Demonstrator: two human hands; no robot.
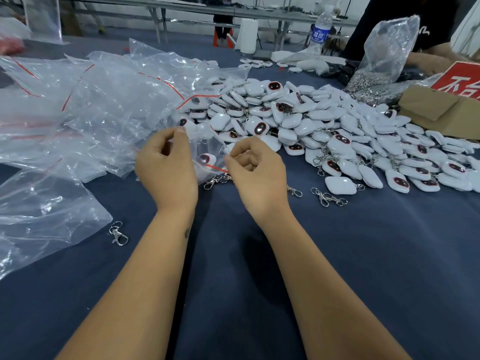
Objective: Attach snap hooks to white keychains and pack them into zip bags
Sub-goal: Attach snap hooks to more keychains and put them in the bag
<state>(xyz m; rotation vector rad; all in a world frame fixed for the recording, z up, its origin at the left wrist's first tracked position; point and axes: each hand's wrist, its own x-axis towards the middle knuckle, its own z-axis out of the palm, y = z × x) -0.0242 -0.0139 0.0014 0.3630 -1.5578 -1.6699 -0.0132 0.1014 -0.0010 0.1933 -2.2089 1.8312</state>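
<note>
A dark blue table cloth (363, 255) runs bare toward me below my wrists. My left hand (166, 165) and right hand (255, 172) each pinch the mouth of a zip bag (207, 152), a white keychain (206, 159) inside it between them. The keychain pile (324, 131) lies beyond my right hand, loose bags (78, 105) left, snap hooks (328, 197) just right.

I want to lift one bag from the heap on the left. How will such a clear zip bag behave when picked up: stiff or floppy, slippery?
Probably floppy: the clear zip bags lie creased and folded. Likely light, as the film looks very thin. Perhaps slippery, since the surface is glossy, and both the left hand and the right hand pinch the one being filled.
</note>
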